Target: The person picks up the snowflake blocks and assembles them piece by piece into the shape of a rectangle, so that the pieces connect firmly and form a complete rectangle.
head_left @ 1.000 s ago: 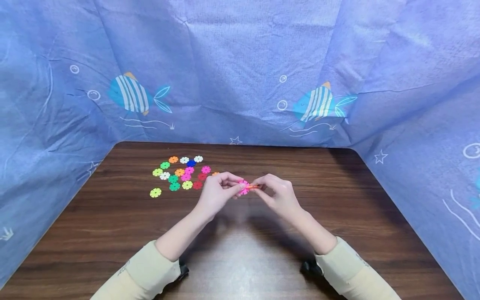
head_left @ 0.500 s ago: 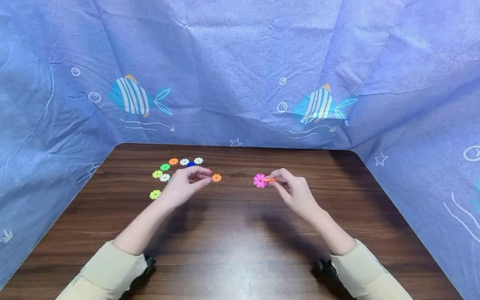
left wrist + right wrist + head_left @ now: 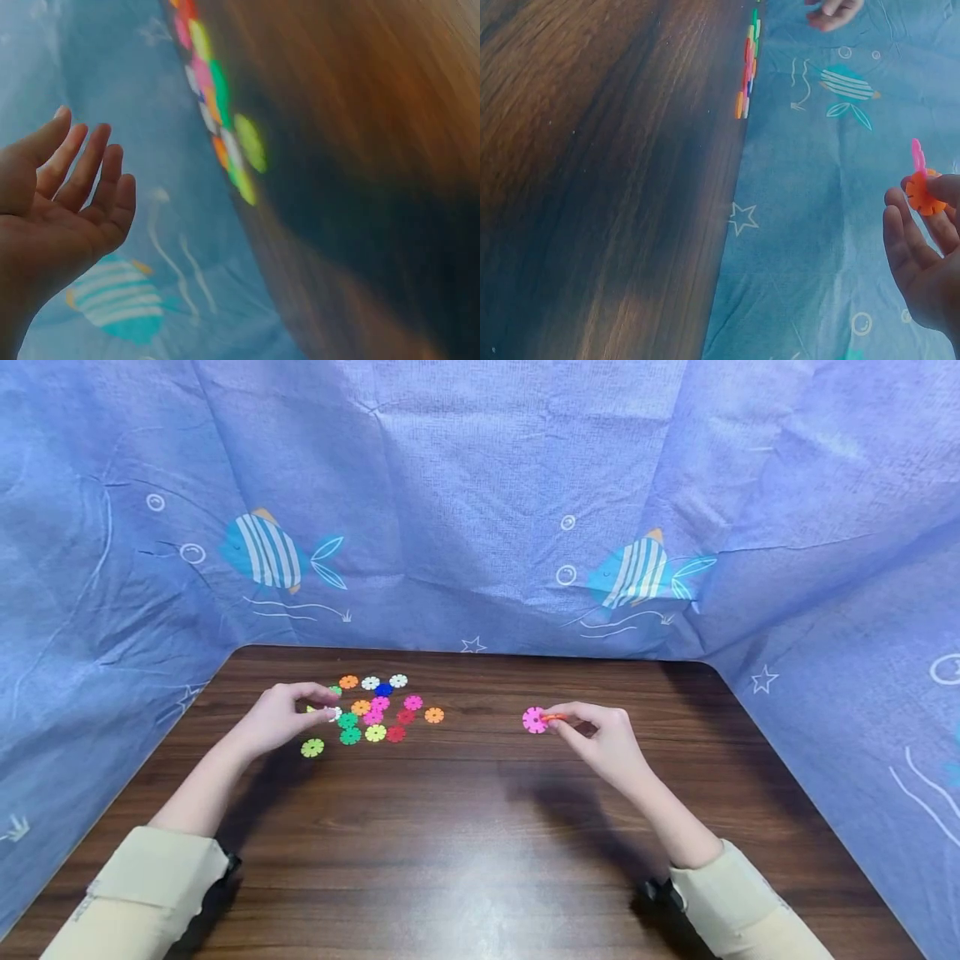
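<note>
The person is wearing long, cream sleeves, the left sleeve (image 3: 112, 931) and the right sleeve (image 3: 776, 933) matching in colour. Each is ending in a wide, turned-back band of pale greyish green, the left cuff (image 3: 159, 872) and the right cuff (image 3: 723, 889) both circling the forearm. Faint grey marks (image 3: 81, 907) are showing on the left sleeve beside its cuff, too small for reading. A small black object is poking out from under each cuff on the inner side, left (image 3: 231, 864) and right (image 3: 662, 893), the cloth partly hiding its shape. The left hand (image 3: 281, 718) and right hand (image 3: 603, 742) are showing bare.
</note>
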The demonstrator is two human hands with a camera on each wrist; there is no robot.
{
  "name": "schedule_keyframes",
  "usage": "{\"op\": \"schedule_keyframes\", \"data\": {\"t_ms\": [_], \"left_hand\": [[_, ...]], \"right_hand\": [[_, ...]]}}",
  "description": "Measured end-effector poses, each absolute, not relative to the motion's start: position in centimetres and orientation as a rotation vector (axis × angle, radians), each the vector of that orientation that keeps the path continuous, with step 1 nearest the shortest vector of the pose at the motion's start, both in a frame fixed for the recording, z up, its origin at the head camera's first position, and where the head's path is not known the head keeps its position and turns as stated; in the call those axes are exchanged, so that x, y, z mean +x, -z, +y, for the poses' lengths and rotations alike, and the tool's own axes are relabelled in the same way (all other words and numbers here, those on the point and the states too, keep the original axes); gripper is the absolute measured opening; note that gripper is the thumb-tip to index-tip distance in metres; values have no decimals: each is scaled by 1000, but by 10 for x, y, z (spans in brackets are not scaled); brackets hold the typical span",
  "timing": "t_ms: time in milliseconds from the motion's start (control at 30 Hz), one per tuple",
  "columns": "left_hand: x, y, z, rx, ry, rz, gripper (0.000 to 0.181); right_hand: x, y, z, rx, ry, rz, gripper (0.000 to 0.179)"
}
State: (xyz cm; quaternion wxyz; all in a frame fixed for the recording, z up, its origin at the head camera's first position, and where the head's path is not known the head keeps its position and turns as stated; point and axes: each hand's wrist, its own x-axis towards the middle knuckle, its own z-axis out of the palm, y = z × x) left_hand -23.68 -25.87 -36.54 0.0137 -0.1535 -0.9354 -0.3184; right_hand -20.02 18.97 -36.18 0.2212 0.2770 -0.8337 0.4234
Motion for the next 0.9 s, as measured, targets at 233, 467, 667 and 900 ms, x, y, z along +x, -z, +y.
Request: {"op": "schedule_keyframes", "data": {"t_ms": [233, 467, 667, 900], "left_hand": [[-248, 388, -288, -572, 852, -2999, 33], [-254, 404, -301, -694, 761, -3079, 34], [-257, 413, -299, -768, 656, -3109, 31], [-258, 418, -301, -786, 615, -3055, 20]], "right_hand": [[-202, 364, 191, 728, -1230, -2316, 14], [-205, 366, 193, 708, -1288, -2373, 12], [-202, 364, 191, 684, -1267, -2437, 11], [-194, 352, 180, 700, -1303, -2465, 12]]}}
